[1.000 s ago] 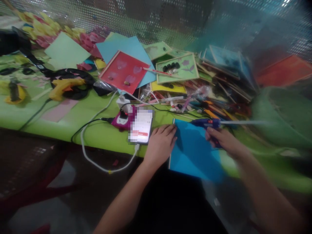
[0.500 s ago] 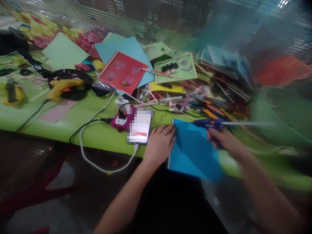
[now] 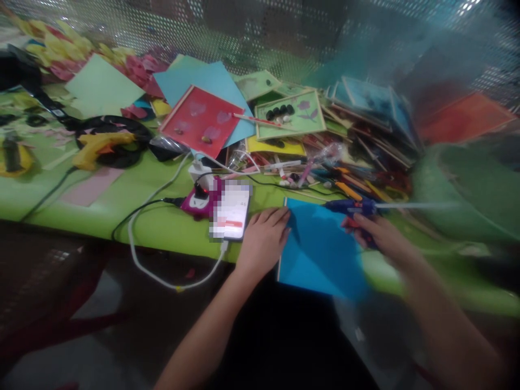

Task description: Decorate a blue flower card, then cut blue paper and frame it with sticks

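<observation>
My right hand [image 3: 376, 233] is wrapped round the handle of a dark blue hot glue gun [image 3: 351, 207]. A long, pale glue stick [image 3: 414, 205] sticks out of the gun's back end, and a red trigger shows by my fingers. The nozzle points left, over the upper part of a blue square board [image 3: 317, 249]. A thin light wooden strip [image 3: 279, 266] runs along that board's left edge. My left hand [image 3: 266, 235] lies there with fingers stretched out, their tips at the strip's upper part. Whether the nozzle touches the board I cannot tell.
Left of my left hand lies a lit phone [image 3: 233, 211] on a white cable, beside a purple power strip [image 3: 199, 205]. Behind are a red decorated panel [image 3: 203, 119], a green framed panel [image 3: 290, 116] and pencils. A yellow glue gun [image 3: 101, 149] rests on a black pan.
My right hand and the glue gun have shifted slightly right relative to the blue board, and more of the red trigger shows. My left hand stays at the board's left edge.
</observation>
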{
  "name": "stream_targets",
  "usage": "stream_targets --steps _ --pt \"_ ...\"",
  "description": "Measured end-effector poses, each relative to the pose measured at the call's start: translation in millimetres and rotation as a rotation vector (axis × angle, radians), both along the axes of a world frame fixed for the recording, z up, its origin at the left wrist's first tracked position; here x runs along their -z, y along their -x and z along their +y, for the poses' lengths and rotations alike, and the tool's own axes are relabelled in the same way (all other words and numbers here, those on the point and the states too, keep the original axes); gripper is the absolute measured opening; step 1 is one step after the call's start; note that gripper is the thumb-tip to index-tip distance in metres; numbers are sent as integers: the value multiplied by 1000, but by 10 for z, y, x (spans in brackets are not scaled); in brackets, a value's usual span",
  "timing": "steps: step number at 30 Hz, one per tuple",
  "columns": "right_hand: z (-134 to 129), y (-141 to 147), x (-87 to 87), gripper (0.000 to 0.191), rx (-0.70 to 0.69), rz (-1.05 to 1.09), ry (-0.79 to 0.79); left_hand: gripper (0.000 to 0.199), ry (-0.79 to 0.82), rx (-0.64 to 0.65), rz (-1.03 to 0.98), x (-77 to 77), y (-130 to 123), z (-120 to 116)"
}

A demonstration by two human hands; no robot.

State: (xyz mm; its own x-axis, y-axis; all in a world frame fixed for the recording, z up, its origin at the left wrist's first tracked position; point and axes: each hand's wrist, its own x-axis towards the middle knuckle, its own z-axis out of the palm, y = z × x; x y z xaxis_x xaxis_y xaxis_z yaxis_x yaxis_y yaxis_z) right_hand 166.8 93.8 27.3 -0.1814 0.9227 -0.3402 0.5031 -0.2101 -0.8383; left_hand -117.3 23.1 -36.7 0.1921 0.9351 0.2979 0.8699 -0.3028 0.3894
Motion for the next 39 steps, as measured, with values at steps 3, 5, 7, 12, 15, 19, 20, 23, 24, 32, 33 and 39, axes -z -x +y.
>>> stream_targets --steps 3,5,7,12,15,19,20,23,24,32,33,39 --pt "-8 23 -27 66 -1 0 -6 39 3 5 -2 -2 -1 -1" --pt "-14 30 -51 66 -11 -19 -7 39 4 5 -5 -2 -2 0" --pt "-15 26 -65 66 -27 -48 -7 39 4 3 -7 -2 -4 1" --pt "12 -2 -35 67 -40 -101 -4 39 0 0 -10 -6 -5 1" --pt "30 6 -10 66 -48 -89 -12 38 2 -2 -12 -8 -2 0" --pt "30 33 -16 68 -52 -84 -4 39 1 -1 -5 -8 2 2" --pt "26 34 -22 68 -53 -88 0 39 4 -1 -3 -8 2 2" --pt "13 17 -42 68 -58 -94 18 38 3 -4 -5 -8 -1 2" --pt "10 6 -46 68 -59 -93 25 38 1 -4 -7 -7 -3 2" --pt "16 69 -60 67 -66 -108 14 39 1 0 -2 -1 -7 -1" --pt "20 99 -61 67 -70 -106 14 40 5 0 1 -4 -6 -1" --pt "33 138 -55 70 -55 -95 25 40 20 1 9 -9 -3 3"
